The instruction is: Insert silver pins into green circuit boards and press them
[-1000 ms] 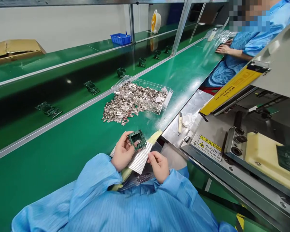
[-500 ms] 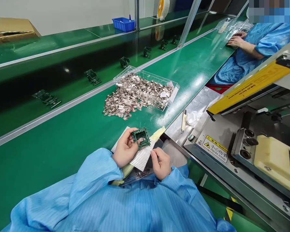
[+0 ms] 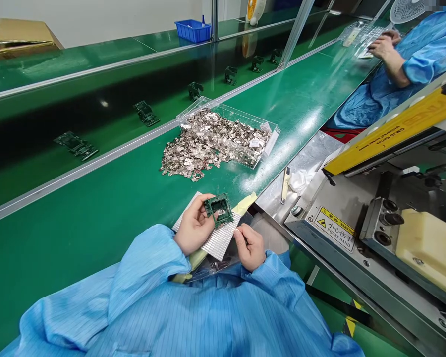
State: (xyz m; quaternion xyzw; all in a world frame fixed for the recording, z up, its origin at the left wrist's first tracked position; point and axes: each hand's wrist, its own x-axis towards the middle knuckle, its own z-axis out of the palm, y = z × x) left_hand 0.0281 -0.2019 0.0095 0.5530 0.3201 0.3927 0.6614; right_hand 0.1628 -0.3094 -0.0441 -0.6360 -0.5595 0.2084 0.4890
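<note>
A square green circuit board frame (image 3: 220, 208) with an open middle is gripped by my left hand (image 3: 194, 225), thumb on its near edge. Beneath it lies a ribbed, whitish sheet (image 3: 218, 244), with pale yellow material (image 3: 246, 203) sticking out from under it. My right hand (image 3: 250, 248) is closed in a pinch at the sheet's right edge, apart from the board; what its fingertips hold, if anything, is too small to make out. Ahead of both hands, many small silvery metal pieces (image 3: 188, 157) spill out of a clear plastic tray (image 3: 269, 145) onto the green table (image 3: 134, 208).
Several green circuit boards (image 3: 146, 113) sit spaced along the dark belt (image 3: 29, 156) behind a metal rail. At right stands a machine with a yellow bar (image 3: 386, 131) and a warning label (image 3: 334, 228). A cutter knife (image 3: 286, 185) lies by white cloth (image 3: 301, 181). A co-worker's hands (image 3: 384, 44) are far right.
The view has shifted slightly. My hands keep nearly the same pose around the board and sheet. The co-worker's hands have lifted and come closer together.
</note>
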